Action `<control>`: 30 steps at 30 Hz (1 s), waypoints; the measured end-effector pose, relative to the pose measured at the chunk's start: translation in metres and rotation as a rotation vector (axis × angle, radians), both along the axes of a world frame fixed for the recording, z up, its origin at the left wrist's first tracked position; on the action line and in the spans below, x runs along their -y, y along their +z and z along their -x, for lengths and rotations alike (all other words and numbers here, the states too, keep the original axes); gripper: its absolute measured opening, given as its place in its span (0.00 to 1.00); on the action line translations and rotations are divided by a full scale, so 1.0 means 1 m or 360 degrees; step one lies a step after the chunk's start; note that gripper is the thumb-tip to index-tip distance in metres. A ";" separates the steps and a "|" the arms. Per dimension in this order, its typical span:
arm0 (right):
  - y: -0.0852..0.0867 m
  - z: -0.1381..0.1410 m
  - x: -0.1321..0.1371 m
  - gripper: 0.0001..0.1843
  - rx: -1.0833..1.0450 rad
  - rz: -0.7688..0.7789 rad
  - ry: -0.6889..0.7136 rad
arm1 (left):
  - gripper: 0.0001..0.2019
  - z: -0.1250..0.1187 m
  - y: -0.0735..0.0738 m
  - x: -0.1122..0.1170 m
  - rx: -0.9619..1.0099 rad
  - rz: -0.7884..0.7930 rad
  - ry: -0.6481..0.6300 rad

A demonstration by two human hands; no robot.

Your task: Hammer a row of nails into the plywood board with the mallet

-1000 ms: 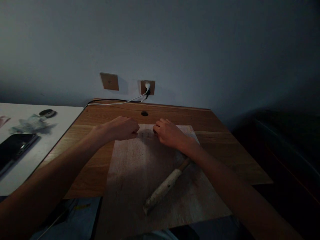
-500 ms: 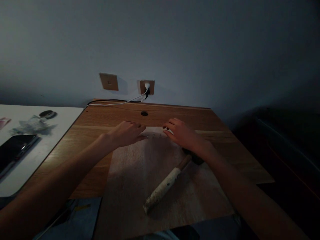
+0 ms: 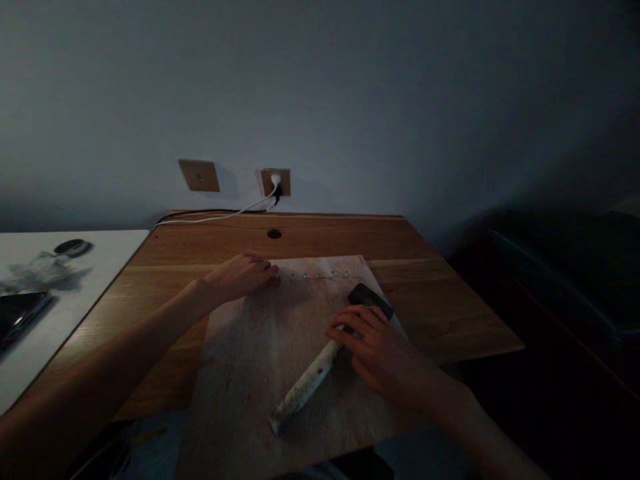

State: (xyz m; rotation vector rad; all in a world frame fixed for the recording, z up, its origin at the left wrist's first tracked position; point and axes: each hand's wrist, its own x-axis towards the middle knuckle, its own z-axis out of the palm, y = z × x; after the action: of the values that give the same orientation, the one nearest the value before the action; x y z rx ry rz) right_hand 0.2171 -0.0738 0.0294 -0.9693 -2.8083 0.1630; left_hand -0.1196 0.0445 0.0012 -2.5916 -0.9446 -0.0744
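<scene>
A hammer lies diagonally on a thin wooden board (image 3: pixel 240 373); its dark head (image 3: pixel 371 300) points to the far right and its pale, worn handle (image 3: pixel 305 390) toward me. Over the handle near the head is my right hand (image 3: pixel 373 340), fingers stretched across it and slightly apart, not wrapped round. A row of small nails (image 3: pixel 319 275) stands along the board's far edge. At the row's left end my left hand (image 3: pixel 245 275) rests with its fingers curled together at the board's corner. Whatever its fingertips pinch is too small and dark to make out.
The board lies on a wooden desk (image 3: pixel 440 300) with a round cable hole (image 3: pixel 274 233). Cords run to a wall socket (image 3: pixel 276 181). On a white table (image 3: pixel 115 257) at left are a phone (image 3: pixel 23 313), crumpled plastic (image 3: pixel 45 272) and a dark round object (image 3: pixel 73 247).
My right hand has moved from the nails back toward me and down over the hammer's handle. My left hand stays by the board's far left corner. The view has shifted slightly.
</scene>
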 end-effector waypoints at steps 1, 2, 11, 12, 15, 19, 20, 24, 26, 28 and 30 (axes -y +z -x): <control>-0.001 0.000 0.001 0.32 -0.0007 0.0007 0.0010 | 0.13 0.002 -0.001 0.000 0.0032 -0.0004 0.0004; -0.003 0.001 0.001 0.32 -0.0010 0.0017 0.0017 | 0.14 0.003 -0.002 0.000 0.0068 -0.0001 0.0009; -0.015 0.003 0.003 0.27 -0.0065 -0.0015 0.0005 | 0.11 0.003 -0.004 0.004 0.0106 0.0038 -0.0052; -0.015 0.003 0.004 0.27 -0.0064 -0.0022 0.0006 | 0.09 0.002 -0.003 0.004 0.0087 0.0049 -0.0069; -0.014 0.004 0.005 0.25 -0.0069 -0.0052 -0.0001 | 0.06 0.002 0.000 0.005 0.0044 0.0060 -0.0113; -0.017 0.003 0.004 0.25 -0.0067 -0.0102 -0.0012 | 0.05 0.002 0.001 0.007 -0.0015 0.0008 -0.0139; -0.018 0.003 0.004 0.25 -0.0060 -0.0113 -0.0011 | 0.04 0.003 0.001 0.007 -0.0035 -0.0015 -0.0138; -0.022 0.003 0.000 0.22 -0.0063 -0.0120 0.0018 | 0.09 0.003 0.000 0.006 -0.0047 -0.0123 -0.0090; -0.024 0.004 -0.003 0.20 -0.0060 -0.0118 0.0031 | 0.14 0.003 -0.002 0.004 -0.0044 -0.0150 -0.0060; -0.025 0.005 -0.005 0.20 -0.0048 -0.0118 0.0038 | 0.13 0.004 -0.003 0.002 -0.0088 -0.0137 -0.0043; -0.025 0.005 -0.006 0.20 -0.0042 -0.0117 0.0039 | 0.08 0.004 -0.003 0.000 -0.0158 -0.0095 -0.0063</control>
State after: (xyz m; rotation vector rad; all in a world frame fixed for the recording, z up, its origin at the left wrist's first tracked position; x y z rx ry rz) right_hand 0.2119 -0.0679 0.0040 -0.9100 -2.7819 0.0744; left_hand -0.1238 0.0444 -0.0022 -2.5342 -0.8435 0.0154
